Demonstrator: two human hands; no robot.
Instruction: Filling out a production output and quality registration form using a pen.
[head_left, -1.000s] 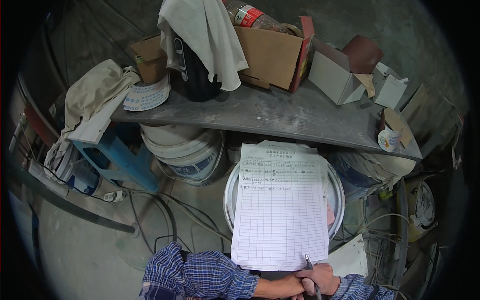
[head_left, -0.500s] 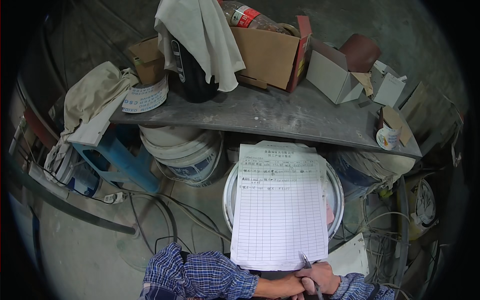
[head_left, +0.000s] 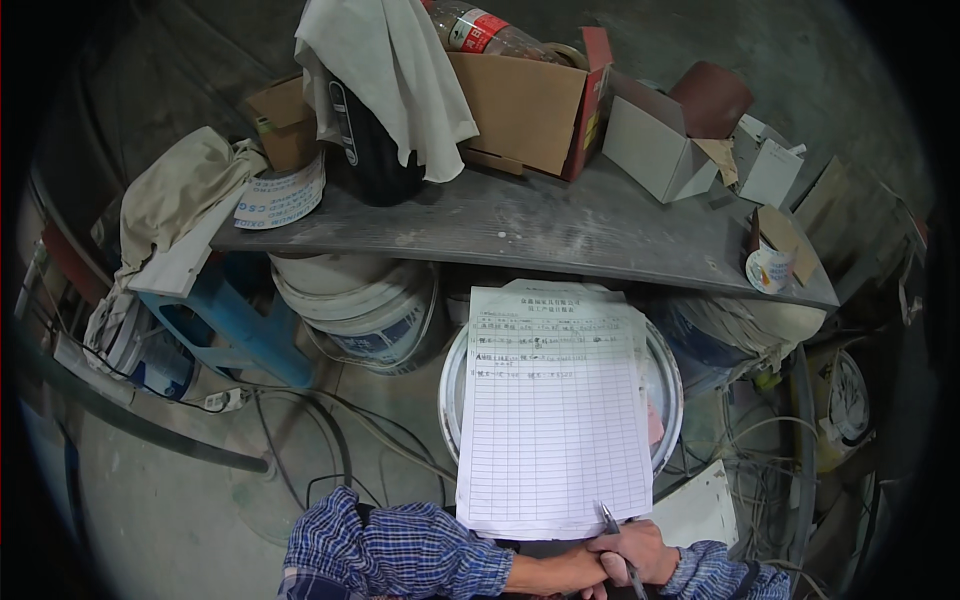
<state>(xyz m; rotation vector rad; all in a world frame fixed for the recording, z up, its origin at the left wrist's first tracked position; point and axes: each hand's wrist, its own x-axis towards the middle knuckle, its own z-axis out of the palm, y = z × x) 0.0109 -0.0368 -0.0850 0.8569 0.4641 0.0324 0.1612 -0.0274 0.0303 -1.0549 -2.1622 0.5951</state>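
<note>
A stack of printed form sheets [head_left: 550, 440] lies on a round white-rimmed lid or pail top [head_left: 452, 400], with handwriting in its upper rows. Just below the bottom edge of the paper, my right hand [head_left: 645, 552] is closed on a pen [head_left: 608, 520], whose tip points up at the sheet. My left hand [head_left: 590, 572] crosses under the right one, wrist against it. Its fingers are mostly hidden, so I cannot see whether they hold anything. Both forearms wear blue plaid sleeves.
Beyond the paper runs a dark board [head_left: 500, 235] bearing a cloth-draped black bottle [head_left: 375, 150], a cardboard box [head_left: 520, 110] with a plastic bottle, and a white box [head_left: 655, 145]. Beneath stand a white bucket [head_left: 355, 310] and a blue stool [head_left: 250, 320]. Cables [head_left: 400, 440] cross the floor.
The whole view has shifted slightly, with things sitting a little further left. My hands, the pen and the sheets keep their places relative to each other.
</note>
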